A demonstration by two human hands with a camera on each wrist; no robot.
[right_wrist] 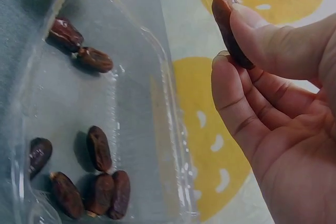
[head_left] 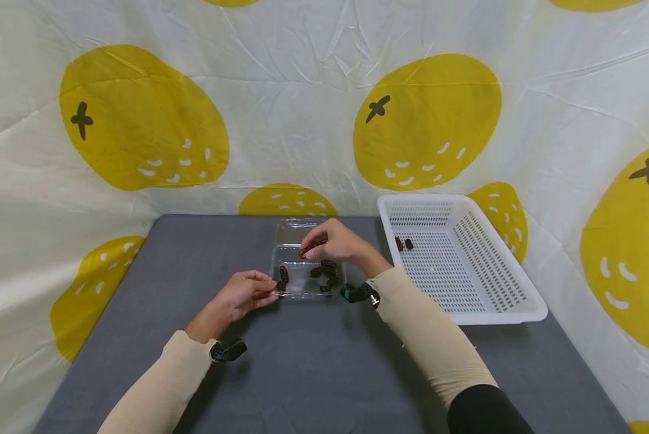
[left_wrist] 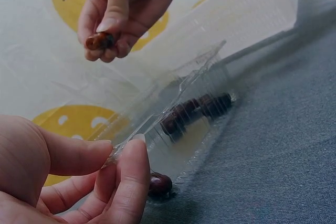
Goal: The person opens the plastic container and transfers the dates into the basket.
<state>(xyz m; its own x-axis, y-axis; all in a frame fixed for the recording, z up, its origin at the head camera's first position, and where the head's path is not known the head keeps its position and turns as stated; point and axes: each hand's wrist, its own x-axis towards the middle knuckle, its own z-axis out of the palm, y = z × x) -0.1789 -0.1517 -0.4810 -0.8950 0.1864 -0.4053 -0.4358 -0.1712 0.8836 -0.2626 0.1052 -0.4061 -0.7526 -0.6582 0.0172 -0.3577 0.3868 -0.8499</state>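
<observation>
Fingers of the right hand pinch a brown date above a clear plastic container in the head view. The left hand has its fingers at the near left corner of that container, which rests on the counter. Right of the right fingers stands a white basket, with two dark dates near its left wall. No brand or label can be read here.

From the left wrist, the left thumb and forefinger close narrowly on the container's thin rim. Loose dates lie inside, beyond those fingertips. The plastic looks light and flexible, likely to buckle if squeezed, so the rim seems the sensible hold. No lettering shows on it.

At the right wrist, the date sits between thumb and forefinger, gripped along its sides, other fingers loosely bent beneath. It is probably light, slightly soft and perhaps tacky; a gentle pinch about its middle should suit it without bruising. Two dates lie near the left fingers and five at the opposite end. This view, too, carries no readable writing.
</observation>
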